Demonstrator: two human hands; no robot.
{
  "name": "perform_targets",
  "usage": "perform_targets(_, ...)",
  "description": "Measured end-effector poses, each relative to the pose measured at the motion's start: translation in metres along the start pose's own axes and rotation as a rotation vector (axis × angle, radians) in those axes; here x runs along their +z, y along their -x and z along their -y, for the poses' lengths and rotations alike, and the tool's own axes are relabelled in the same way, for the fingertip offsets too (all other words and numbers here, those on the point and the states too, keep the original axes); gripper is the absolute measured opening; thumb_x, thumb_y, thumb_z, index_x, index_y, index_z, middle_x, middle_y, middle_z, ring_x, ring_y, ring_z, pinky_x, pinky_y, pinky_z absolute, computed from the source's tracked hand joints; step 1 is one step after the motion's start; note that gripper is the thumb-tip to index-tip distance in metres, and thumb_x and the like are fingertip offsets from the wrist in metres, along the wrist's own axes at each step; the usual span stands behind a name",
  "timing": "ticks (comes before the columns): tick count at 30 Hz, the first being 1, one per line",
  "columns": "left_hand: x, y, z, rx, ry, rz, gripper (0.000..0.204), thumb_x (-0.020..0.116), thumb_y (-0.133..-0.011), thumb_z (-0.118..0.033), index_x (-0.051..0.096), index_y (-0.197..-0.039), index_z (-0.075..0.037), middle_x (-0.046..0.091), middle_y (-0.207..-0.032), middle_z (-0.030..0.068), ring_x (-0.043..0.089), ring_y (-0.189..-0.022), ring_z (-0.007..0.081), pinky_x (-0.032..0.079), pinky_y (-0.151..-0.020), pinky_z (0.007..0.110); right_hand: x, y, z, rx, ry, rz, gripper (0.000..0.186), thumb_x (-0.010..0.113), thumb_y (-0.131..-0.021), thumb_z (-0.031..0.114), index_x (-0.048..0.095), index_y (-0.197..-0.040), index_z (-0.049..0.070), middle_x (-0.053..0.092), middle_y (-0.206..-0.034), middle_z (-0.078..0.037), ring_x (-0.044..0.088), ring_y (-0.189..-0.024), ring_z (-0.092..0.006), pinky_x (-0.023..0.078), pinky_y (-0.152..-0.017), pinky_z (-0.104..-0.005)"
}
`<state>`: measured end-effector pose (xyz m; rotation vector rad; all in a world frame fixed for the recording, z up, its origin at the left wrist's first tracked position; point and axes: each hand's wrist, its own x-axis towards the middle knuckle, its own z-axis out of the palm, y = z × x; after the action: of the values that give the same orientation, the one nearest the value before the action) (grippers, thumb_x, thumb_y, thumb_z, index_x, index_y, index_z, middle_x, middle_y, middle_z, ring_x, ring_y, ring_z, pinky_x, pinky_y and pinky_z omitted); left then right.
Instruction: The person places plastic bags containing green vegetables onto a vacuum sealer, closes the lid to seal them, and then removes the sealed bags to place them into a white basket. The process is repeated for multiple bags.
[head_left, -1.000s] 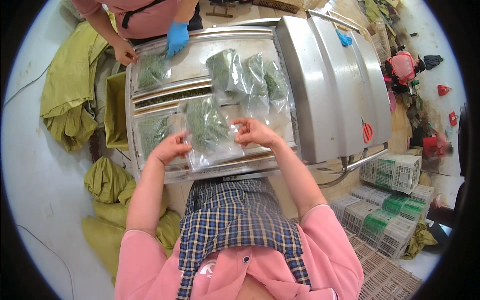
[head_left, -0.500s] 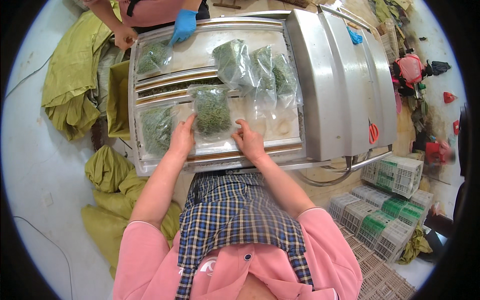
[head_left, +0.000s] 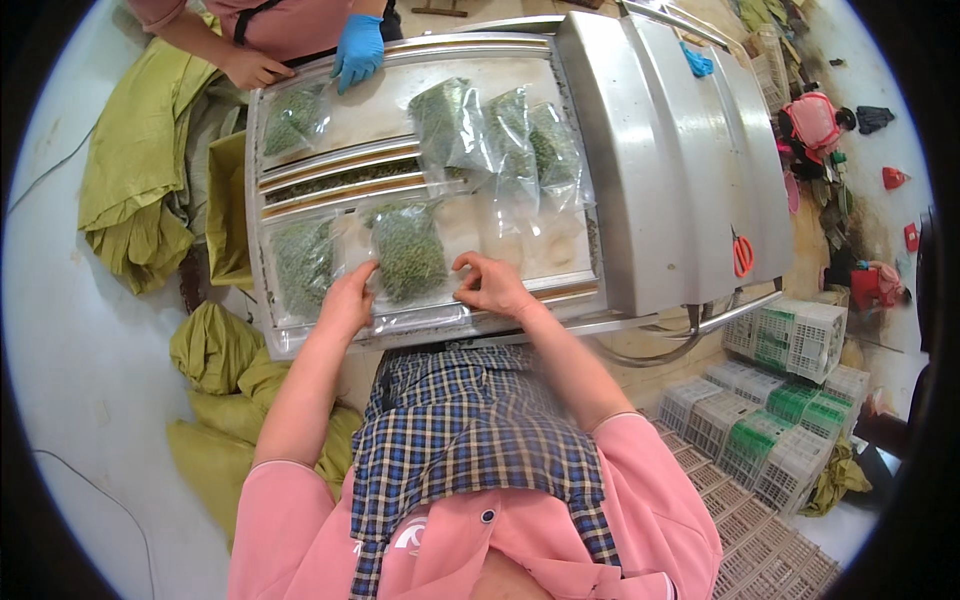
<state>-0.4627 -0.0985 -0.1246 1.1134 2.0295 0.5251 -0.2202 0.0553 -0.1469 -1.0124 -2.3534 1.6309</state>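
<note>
On the steel bed of a packing machine [head_left: 355,220], a clear plastic bag of small green berries [head_left: 408,255] lies flat between my hands. My left hand [head_left: 347,302] pinches its left edge with thumb and fingertips. At the right edge my right hand [head_left: 492,286] has bent fingers gripping the film. Another filled bag [head_left: 303,262] lies just left of my left hand. Several similar bags [head_left: 450,122] lie overlapped on the far right of the bed, their film ends pointing toward me. One more bag [head_left: 292,120] rests at the far left corner.
Across the bed, a co-worker's blue-gloved hand [head_left: 358,52] and bare hand [head_left: 255,70] are near the far edge. The raised steel lid [head_left: 670,160] stands at right, with orange-handled scissors [head_left: 742,255] on it. Plastic crates [head_left: 785,340] are stacked lower right; yellow-green sacks [head_left: 140,170] lie left.
The bag between my hands has slid toward me, to the bed's near edge, and both hands came back with it. The co-worker's gloved hand has drawn off the far left bag.
</note>
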Motion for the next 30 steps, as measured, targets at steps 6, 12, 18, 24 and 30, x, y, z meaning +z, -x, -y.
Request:
perform_targets(6,-0.017,0.007,-0.013,0.142,-0.233,-0.164,0.035,0.056,-0.083,-0.005,0.061,-0.118,-0.009,0.064,-0.082,0.0183,0.065,-0.07,0.0338,0.052,-0.066,0.041,-0.015,0.019,-0.043,0.102,-0.321,-0.601,0.022,0.063,-0.087,0.022,0.062,-0.098,0.003,0.062,-0.064,-0.009,0.058,-0.059,-0.0172,0.047,-0.06,-0.0293)
perform_targets(12,0.058,-0.014,-0.099,-0.11,0.693,0.495,0.028,0.045,-0.097,-0.007,0.06,-0.119,-0.002,0.067,-0.083,0.0106,0.066,-0.072,0.0169,0.057,-0.065,0.031,-0.105,-0.011,-0.064,0.15,0.072,-1.341,0.034,0.056,-0.093,0.027,0.057,-0.114,0.0,0.063,-0.096,-0.018,0.059,-0.085,-0.028,0.047,-0.082,-0.0384)
perform_targets(18,0.175,-0.111,-0.143,-0.41,1.26,0.484,0.033,0.041,-0.102,-0.026,0.046,-0.126,-0.005,0.059,-0.11,0.0168,0.063,-0.1,0.0323,0.054,-0.085,0.042,-0.152,-0.051,-0.072,0.251,0.067,-0.939,0.039,0.062,-0.083,0.025,0.063,-0.113,0.0,0.069,-0.076,-0.014,0.068,-0.072,-0.0232,0.053,-0.071,-0.0356)
perform_targets(24,0.181,-0.13,-0.138,-0.282,1.576,0.19,0.032,0.04,-0.099,-0.028,0.05,-0.117,-0.004,0.058,-0.113,0.0137,0.06,-0.101,0.0282,0.052,-0.082,0.043,-0.143,-0.012,-0.017,0.337,-0.366,-0.523,0.038,0.052,-0.089,0.014,0.057,-0.123,0.0,0.063,-0.073,-0.007,0.061,-0.062,-0.0131,0.049,-0.054,-0.03)
perform_targets(30,0.13,-0.112,-0.131,-0.237,1.69,0.287,0.053,0.05,-0.093,-0.054,0.053,-0.124,-0.011,0.06,-0.12,0.0095,0.059,-0.106,0.0253,0.053,-0.082,0.04,-0.135,0.021,0.003,0.373,-0.723,-0.366,0.04,0.049,-0.093,0.018,0.054,-0.127,0.0,0.055,-0.075,-0.002,0.045,-0.052,-0.0103,0.039,-0.047,-0.026)
